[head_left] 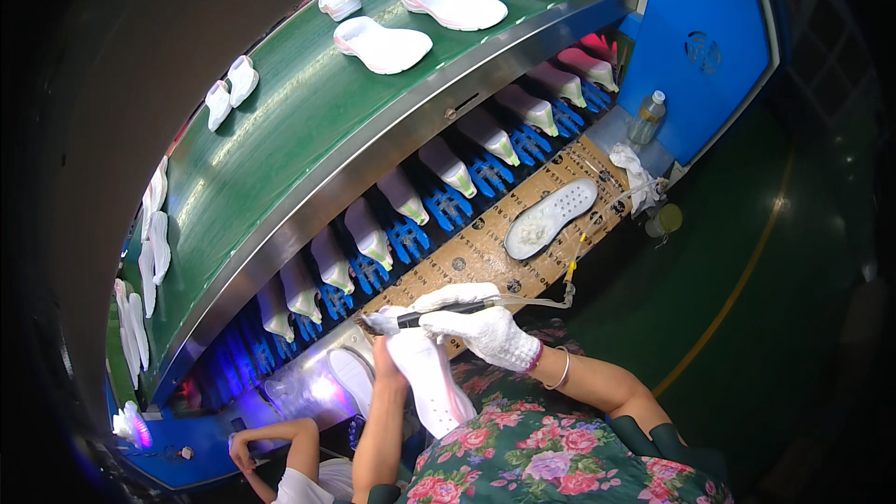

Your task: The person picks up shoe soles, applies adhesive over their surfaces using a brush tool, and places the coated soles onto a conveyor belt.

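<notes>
My left hand (pixel 388 361), bare, grips the side of a white shoe sole (pixel 431 383) with a pink edge and small dots. The sole stands tilted close to my floral apron (pixel 551 448). A white knit glove covers my right hand (pixel 495 334), whose fingers close round the black handle of a brush (pixel 437 315). The brush's pale bristle end lies over the sole's far end, next to my left hand. From its rear, a clear hose (pixel 537 301) with yellow fittings runs off to the right.
Another sole (pixel 551 219) lies on the brown-taped ledge (pixel 467 257). Shoe uppers (pixel 401 196) on blue holders line the machine. Behind, soles ride a green conveyor (pixel 271 168). A bottle (pixel 647 117) and cloth (pixel 637 173) are at right; a co-worker's arm (pixel 280 434) shows lower left.
</notes>
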Available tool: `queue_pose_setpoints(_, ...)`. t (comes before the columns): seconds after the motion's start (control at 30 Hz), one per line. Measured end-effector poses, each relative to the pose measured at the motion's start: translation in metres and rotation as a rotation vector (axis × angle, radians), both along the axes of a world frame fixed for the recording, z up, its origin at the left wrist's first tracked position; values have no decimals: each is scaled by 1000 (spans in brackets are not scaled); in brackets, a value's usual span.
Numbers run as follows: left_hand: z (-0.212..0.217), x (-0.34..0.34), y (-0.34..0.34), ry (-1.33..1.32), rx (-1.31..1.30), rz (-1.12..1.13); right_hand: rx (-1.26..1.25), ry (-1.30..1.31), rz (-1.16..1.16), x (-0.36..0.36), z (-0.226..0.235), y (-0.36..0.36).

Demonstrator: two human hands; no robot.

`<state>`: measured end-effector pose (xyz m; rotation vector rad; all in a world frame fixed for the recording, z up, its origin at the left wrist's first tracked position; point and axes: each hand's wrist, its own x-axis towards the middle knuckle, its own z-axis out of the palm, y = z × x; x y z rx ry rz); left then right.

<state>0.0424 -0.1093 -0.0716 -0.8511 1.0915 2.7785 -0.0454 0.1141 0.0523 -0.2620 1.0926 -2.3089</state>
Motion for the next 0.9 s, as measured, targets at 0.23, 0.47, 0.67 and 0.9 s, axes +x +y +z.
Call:
queue_pose_setpoints(0.23, 59, 19, 79, 30, 419, -2, 270, -76, 60, 3, 20, 13)
queue_pose_setpoints(0.47, 83, 13, 79, 175, 451, -149, 329, 373, -88, -3, 23, 0)
queue_pose_setpoints(0.67, 90, -13, 73, 184, 327, 247, 434, 777, -193, -22, 37, -13)
queue_pose_setpoints(0.9, 84, -5, 82, 210, 221, 205, 471, 1101, -287, -28, 48, -33)
